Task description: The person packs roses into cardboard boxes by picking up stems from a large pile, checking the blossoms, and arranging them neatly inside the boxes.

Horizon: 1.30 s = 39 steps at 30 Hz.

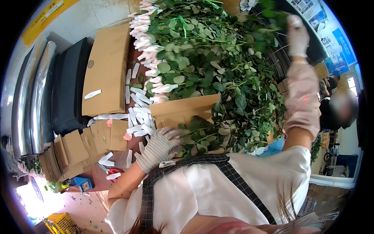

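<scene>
My left hand [162, 144], in a striped glove, rests at the near edge of a folded cardboard sheet [187, 109]. Its fingers bend towards a leafy rose stem [204, 136] lying on the cardboard; whether they grip it is hidden. At the far right, my right hand [297, 36], in a pale glove with a taped thumb, is closed around the end of a leafy rose stem [260, 41], blurred by motion. Beneath that stem lies a large heap of roses [201, 61], their heads in white foam-net sleeves [146, 44] towards the left.
Loose white net sleeves [141, 117] lie scattered beside a cardboard stack [106, 70]. Left of it stand black sheets [70, 82] and clear film rolls [38, 96]. Red-handled scissors [115, 172] and a blue box [83, 183] lie near the table edge. Another person [336, 108] is at the right.
</scene>
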Each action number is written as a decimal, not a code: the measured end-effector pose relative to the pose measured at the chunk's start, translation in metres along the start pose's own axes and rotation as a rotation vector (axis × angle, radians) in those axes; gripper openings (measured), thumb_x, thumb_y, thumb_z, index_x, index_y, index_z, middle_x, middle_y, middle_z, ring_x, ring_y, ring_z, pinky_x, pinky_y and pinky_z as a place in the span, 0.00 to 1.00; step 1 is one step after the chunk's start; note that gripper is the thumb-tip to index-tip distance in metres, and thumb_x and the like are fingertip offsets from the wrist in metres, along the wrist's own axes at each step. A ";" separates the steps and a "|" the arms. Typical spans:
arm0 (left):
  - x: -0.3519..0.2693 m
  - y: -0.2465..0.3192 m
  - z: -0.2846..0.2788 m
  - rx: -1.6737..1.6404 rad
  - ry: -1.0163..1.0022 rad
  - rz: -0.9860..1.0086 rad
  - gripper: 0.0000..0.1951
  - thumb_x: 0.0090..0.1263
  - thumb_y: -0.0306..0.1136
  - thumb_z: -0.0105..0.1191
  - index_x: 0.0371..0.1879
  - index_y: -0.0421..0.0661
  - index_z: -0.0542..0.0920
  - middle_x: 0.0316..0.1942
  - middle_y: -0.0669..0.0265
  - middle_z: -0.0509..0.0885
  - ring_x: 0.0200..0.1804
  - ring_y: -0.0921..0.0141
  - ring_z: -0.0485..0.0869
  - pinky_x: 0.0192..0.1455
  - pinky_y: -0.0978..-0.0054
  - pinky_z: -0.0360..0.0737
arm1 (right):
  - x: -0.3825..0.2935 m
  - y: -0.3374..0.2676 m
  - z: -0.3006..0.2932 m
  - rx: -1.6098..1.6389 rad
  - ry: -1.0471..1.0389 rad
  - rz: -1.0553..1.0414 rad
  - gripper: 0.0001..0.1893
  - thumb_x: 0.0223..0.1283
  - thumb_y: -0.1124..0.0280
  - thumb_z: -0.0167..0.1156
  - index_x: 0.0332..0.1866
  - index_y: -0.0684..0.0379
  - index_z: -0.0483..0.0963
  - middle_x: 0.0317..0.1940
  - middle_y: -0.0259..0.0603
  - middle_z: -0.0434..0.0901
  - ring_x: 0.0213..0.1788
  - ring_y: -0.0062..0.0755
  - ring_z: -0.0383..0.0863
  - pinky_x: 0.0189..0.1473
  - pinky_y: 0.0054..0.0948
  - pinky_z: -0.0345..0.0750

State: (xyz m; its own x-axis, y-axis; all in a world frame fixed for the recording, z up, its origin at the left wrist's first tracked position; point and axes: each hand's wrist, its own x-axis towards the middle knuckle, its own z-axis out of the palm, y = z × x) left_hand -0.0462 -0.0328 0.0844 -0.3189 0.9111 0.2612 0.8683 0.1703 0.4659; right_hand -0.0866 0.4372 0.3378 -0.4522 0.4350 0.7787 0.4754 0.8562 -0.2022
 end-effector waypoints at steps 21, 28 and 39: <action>0.066 0.048 -0.060 -1.313 0.780 0.024 0.37 0.70 0.63 0.32 0.46 0.36 0.79 0.50 0.57 0.79 0.57 0.60 0.75 0.65 0.63 0.65 | -0.247 -0.157 -0.066 0.825 -0.732 -0.747 0.22 0.46 0.76 0.62 0.51 0.51 0.75 0.23 0.43 0.76 0.26 0.47 0.77 0.28 0.37 0.73; 0.003 -0.010 -0.120 -1.268 1.390 0.397 0.35 0.68 0.65 0.34 0.45 0.41 0.80 0.48 0.55 0.81 0.59 0.63 0.74 0.69 0.65 0.60 | -0.237 -0.131 -0.049 1.190 -0.956 -0.038 0.09 0.56 0.76 0.58 0.42 0.65 0.76 0.23 0.39 0.77 0.24 0.19 0.73 0.30 0.18 0.72; 0.065 0.049 -0.073 -1.347 0.997 0.077 0.29 0.72 0.55 0.40 0.46 0.36 0.77 0.50 0.55 0.79 0.58 0.62 0.74 0.65 0.62 0.65 | -0.247 -0.171 -0.066 1.019 -0.810 -0.645 0.18 0.64 0.59 0.52 0.44 0.67 0.76 0.21 0.27 0.72 0.21 0.12 0.66 0.24 0.15 0.65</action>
State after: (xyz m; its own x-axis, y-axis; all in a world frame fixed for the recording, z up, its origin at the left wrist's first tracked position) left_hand -0.0520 0.0072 0.1857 -0.8525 0.2332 0.4678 0.1382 -0.7625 0.6321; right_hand -0.0068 0.1650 0.2196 -0.8337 -0.3548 0.4232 -0.5474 0.6326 -0.5479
